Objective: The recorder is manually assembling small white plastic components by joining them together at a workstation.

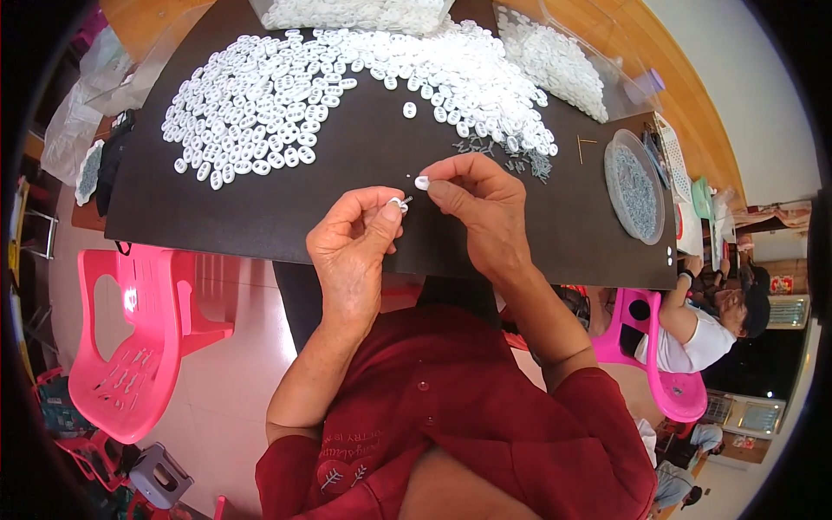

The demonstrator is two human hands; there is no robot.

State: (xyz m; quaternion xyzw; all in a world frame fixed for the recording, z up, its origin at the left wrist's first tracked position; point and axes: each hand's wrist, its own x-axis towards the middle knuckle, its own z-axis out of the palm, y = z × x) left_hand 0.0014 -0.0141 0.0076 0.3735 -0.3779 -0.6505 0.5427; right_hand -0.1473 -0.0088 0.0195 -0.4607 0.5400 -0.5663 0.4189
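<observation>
Both hands loaded, one small white part each, just above the near part of the dark tabletop (260,212).
Left hand (352,251) pinches a white fitting (396,202) thumb-to-fingers, thin grey pin (408,199) at it; exact seating too small to tell. Right hand (487,208) grips a white oval piece (422,183) between thumb and fingertips, just beside the left, apart. Likely light, stiff, smooth plastic: easy to drop, hard to crush; best taken by the rim, face clear. Pin probably rolls; hold by the shank. Farther out: heaped white ovals (247,108), loose grey pins (530,163) by the heap's right end, round clear tub (609,178) of similar pins far right.
</observation>
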